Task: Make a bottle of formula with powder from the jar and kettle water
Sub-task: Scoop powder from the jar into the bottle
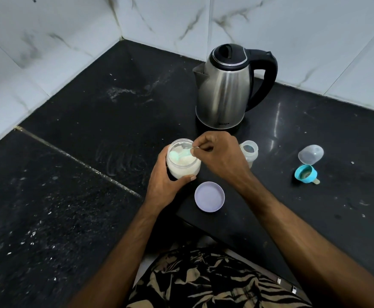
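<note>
Black table: left hand (162, 182) clamps the jar (182, 158), right hand (220, 153) pinches the scoop (179, 154) inside; the bottle (249, 153) stands just right of this hand.

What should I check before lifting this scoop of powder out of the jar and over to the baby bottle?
1. Clear plastic powder jar steadied by the left hand: ok.
2. Small teal scoop pinched by the right hand, bowl in the powder: ok.
3. Scoop level and full: cannot tell.
4. Small clear baby bottle uncapped, mouth open, upright beside the jar: ok.
5. Teal nipple ring and clear dome cap set aside, off the path: ok.
6. Water in the steel kettle: cannot tell; lid shut.
</note>
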The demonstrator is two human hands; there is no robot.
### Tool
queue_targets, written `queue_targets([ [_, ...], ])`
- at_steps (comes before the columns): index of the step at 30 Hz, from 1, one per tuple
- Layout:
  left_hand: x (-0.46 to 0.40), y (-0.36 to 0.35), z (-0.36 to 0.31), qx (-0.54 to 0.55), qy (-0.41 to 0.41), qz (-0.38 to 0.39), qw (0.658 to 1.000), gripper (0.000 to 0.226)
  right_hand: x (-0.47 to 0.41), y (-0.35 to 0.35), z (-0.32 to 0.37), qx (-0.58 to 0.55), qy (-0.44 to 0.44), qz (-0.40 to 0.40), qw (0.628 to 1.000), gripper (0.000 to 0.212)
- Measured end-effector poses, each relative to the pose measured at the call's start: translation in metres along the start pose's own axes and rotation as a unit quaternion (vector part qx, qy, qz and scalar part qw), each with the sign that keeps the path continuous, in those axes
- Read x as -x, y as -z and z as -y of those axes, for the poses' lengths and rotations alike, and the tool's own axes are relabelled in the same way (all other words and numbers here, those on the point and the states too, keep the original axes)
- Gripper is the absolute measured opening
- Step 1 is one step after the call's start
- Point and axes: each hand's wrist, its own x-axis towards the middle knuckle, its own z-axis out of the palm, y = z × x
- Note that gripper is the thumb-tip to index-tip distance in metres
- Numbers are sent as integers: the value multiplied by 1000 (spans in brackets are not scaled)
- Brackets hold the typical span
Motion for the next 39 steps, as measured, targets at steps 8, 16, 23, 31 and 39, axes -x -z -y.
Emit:
queue_targets([
  [8, 1, -1, 3, 4, 2, 0, 1000, 91, 2, 5, -1, -54, -16, 17, 998, 8],
  [16, 0, -1, 4, -11, 2, -1, 1000, 92, 4, 10, -4, -56, -10, -10, 998, 11],
  [23, 1, 1, 3, -18, 7, 5, 1000, 93, 9, 9, -3, -70, -11, 33, 997, 5],
  [31, 1, 1, 3, -33, 4, 6, 999, 94, 10, 18, -2, -94, -30, 5, 995, 12],
  [39, -2, 2, -2, -32, 14, 19, 999, 89, 7, 14, -8, -118, -58, -14, 991, 8],
])
